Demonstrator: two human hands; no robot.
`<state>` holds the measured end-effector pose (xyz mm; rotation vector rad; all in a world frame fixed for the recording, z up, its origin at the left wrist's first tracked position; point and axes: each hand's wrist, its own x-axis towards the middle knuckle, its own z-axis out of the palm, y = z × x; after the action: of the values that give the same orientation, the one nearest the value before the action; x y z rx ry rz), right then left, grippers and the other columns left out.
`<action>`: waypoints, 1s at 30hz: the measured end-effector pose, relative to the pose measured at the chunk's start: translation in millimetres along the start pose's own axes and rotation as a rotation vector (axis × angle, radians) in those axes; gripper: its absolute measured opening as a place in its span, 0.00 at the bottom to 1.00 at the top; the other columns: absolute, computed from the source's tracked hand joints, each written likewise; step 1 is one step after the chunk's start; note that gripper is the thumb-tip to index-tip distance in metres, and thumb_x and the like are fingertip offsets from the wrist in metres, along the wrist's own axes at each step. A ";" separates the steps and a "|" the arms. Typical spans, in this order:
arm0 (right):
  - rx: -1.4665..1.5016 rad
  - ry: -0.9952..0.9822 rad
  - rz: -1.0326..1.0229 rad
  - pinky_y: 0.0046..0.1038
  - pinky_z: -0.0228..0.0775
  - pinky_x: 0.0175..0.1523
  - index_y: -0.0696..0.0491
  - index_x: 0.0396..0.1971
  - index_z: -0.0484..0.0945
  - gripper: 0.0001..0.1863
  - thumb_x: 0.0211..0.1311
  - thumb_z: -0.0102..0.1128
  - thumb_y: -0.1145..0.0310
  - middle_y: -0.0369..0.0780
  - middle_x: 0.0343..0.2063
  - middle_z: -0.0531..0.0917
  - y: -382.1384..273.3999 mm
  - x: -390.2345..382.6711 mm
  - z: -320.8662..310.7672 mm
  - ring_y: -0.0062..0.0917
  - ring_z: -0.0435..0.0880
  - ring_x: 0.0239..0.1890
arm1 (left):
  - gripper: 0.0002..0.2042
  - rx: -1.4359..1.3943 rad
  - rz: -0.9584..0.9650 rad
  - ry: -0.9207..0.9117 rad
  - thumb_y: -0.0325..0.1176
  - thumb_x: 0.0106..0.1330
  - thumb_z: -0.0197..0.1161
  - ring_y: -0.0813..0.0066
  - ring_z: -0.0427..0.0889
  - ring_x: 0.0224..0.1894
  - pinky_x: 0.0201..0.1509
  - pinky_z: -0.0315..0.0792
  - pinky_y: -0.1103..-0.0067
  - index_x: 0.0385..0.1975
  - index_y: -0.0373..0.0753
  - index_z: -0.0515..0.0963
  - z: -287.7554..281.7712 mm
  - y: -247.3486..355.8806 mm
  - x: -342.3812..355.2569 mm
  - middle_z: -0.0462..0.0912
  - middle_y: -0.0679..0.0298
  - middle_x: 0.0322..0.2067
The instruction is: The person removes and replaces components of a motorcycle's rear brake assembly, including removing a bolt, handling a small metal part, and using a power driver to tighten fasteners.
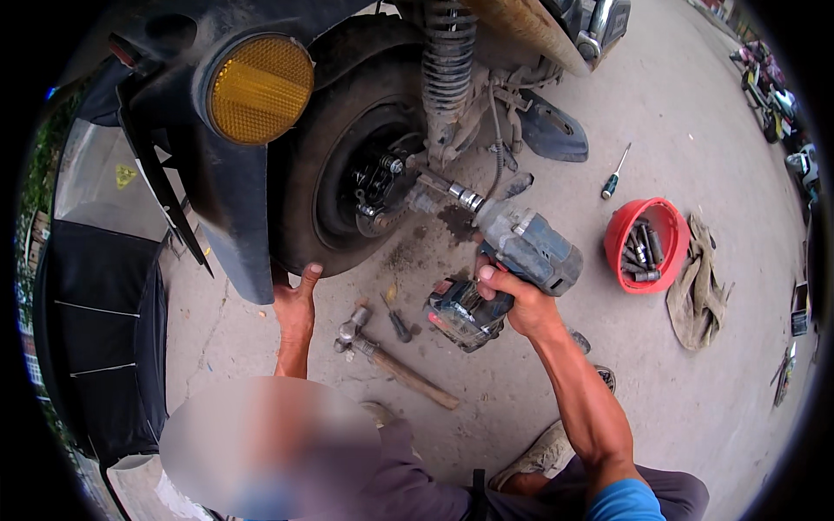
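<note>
My right hand (519, 302) is closed round the handle of a cordless impact wrench (526, 243). The socket on the wrench's nose points at the hub area of a rear wheel (334, 165), beside the lower end of a coil-spring shock absorber (447, 61). Whether the socket sits on a nut I cannot tell. At the bottom of the tyre (304, 234), my left hand (295, 306) holds its edge, thumb in front and fingers hidden behind. On the ground between my arms lie a ball-peen hammer (395, 369) with a wooden handle and a short dark-handled screwdriver (397, 322).
A red bowl-shaped container (618, 252) with several sockets stands at right, next to a crumpled cloth (699, 291). Another screwdriver (613, 181) lies beyond it. A dark mudguard (230, 226) with an amber reflector (261, 89) overhangs the wheel. A blurred patch covers the lower left.
</note>
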<state>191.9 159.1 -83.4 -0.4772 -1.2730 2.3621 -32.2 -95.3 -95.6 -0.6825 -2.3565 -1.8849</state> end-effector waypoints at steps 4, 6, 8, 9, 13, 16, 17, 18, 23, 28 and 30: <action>-0.051 0.004 -0.033 0.25 0.67 0.34 0.57 0.49 0.77 0.21 0.53 0.69 0.75 0.36 0.30 0.79 1.0 2.1 -8.6 0.20 0.73 0.27 | 0.40 0.042 -0.010 0.023 0.37 0.59 0.77 0.61 0.67 0.66 0.72 0.58 0.71 0.66 0.24 0.63 1.5 16.3 4.9 0.69 0.49 0.65; -0.285 0.031 -0.079 0.24 0.67 0.35 0.56 0.47 0.78 0.17 0.56 0.69 0.75 0.34 0.30 0.79 1.3 1.8 -11.7 0.19 0.74 0.28 | 0.39 0.094 -0.015 0.043 0.39 0.59 0.77 0.61 0.69 0.64 0.71 0.60 0.71 0.64 0.24 0.64 0.5 18.5 6.9 0.70 0.50 0.63; -0.351 0.006 -0.106 0.24 0.70 0.37 0.56 0.46 0.79 0.16 0.58 0.68 0.75 0.34 0.30 0.81 -8.3 3.1 -13.0 0.19 0.77 0.30 | 0.38 0.150 -0.020 0.063 0.41 0.60 0.77 0.62 0.71 0.62 0.69 0.62 0.72 0.63 0.24 0.66 -0.4 18.6 9.0 0.72 0.51 0.61; -0.416 -0.021 -0.133 0.25 0.72 0.39 0.55 0.46 0.79 0.14 0.59 0.68 0.75 0.34 0.30 0.82 -12.2 4.6 -14.5 0.19 0.79 0.32 | 0.40 0.180 -0.034 0.045 0.42 0.61 0.76 0.61 0.68 0.65 0.71 0.58 0.71 0.66 0.27 0.62 -1.3 18.6 10.2 0.69 0.52 0.64; -0.411 -0.080 -0.183 0.26 0.75 0.45 0.55 0.47 0.79 0.15 0.61 0.68 0.75 0.36 0.33 0.85 -16.9 9.1 -18.2 0.22 0.84 0.40 | 0.41 0.228 0.058 0.015 0.43 0.62 0.73 0.60 0.65 0.68 0.74 0.54 0.70 0.69 0.29 0.60 1.9 25.2 15.4 0.66 0.52 0.67; -0.406 -0.091 -0.155 0.28 0.77 0.49 0.54 0.48 0.80 0.14 0.64 0.68 0.73 0.37 0.38 0.86 -13.5 9.9 -22.3 0.22 0.85 0.43 | 0.43 0.198 0.092 0.109 0.46 0.60 0.76 0.58 0.66 0.67 0.73 0.55 0.71 0.66 0.22 0.61 11.1 20.0 20.4 0.68 0.47 0.65; -0.471 -0.096 -0.164 0.28 0.77 0.50 0.54 0.49 0.80 0.15 0.63 0.68 0.73 0.37 0.38 0.86 -6.7 12.0 -28.7 0.22 0.85 0.43 | 0.43 0.210 0.091 0.114 0.46 0.60 0.76 0.58 0.66 0.67 0.73 0.55 0.71 0.66 0.22 0.61 9.7 11.4 18.9 0.68 0.47 0.65; -0.537 -0.105 -0.174 0.28 0.77 0.50 0.54 0.50 0.80 0.16 0.63 0.68 0.74 0.37 0.38 0.86 -3.9 13.1 -31.7 0.23 0.85 0.43 | 0.45 0.198 0.120 0.131 0.46 0.61 0.75 0.57 0.62 0.69 0.75 0.51 0.71 0.67 0.22 0.58 8.4 -4.3 16.0 0.63 0.46 0.67; -0.358 -0.095 -0.131 0.29 0.77 0.52 0.55 0.52 0.78 0.18 0.61 0.68 0.75 0.39 0.42 0.87 -11.6 9.2 -23.5 0.27 0.86 0.46 | 0.51 -0.016 -0.093 -0.005 0.41 0.59 0.76 0.57 0.55 0.73 0.77 0.45 0.68 0.72 0.26 0.46 25.1 -75.0 -19.2 0.53 0.46 0.72; -0.362 0.006 -0.219 0.29 0.78 0.50 0.56 0.49 0.80 0.16 0.61 0.68 0.75 0.37 0.37 0.86 -13.0 7.1 -9.5 0.24 0.86 0.42 | 0.55 -0.015 -0.333 -0.210 0.39 0.53 0.80 0.57 0.57 0.72 0.77 0.46 0.68 0.73 0.28 0.46 31.2 -115.0 -28.5 0.57 0.47 0.71; -0.295 0.024 -0.124 0.29 0.79 0.50 0.56 0.50 0.79 0.17 0.61 0.68 0.76 0.38 0.37 0.86 -9.9 4.8 -15.7 0.25 0.87 0.42 | 0.55 -0.019 -0.285 -0.136 0.40 0.52 0.81 0.57 0.57 0.72 0.77 0.47 0.68 0.72 0.28 0.47 27.4 -98.0 -36.7 0.59 0.47 0.70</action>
<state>197.2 177.5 -83.7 -0.4977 -1.6009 2.0699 -28.5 -96.6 -203.7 -0.5142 -2.6469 -2.0298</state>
